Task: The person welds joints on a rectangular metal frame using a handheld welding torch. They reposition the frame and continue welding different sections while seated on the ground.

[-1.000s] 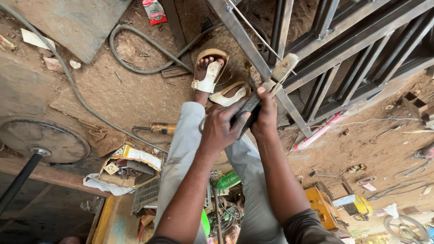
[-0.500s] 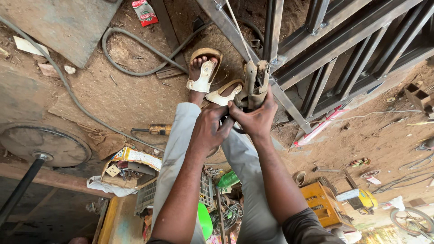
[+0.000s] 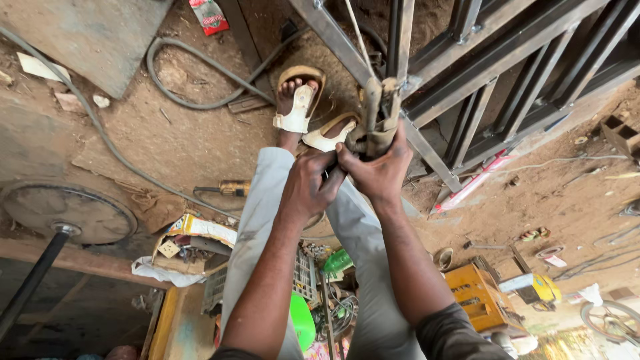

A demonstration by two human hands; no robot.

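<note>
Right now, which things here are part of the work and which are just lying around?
In use:
left hand and right hand, both closed in a grip on the wrapped tool
metal frame, against the tool

Lying about:
hose
screwdriver
red packet
yellow crate

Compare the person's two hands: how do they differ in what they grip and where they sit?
The right hand wraps a worn, tan-wrapped tool handle and sits higher, against the metal frame. The left hand sits lower, beside it, and its fingers curl in toward the right hand's base, not round the handle. Both are bare, closed and touching each other above the sandalled feet.
</note>
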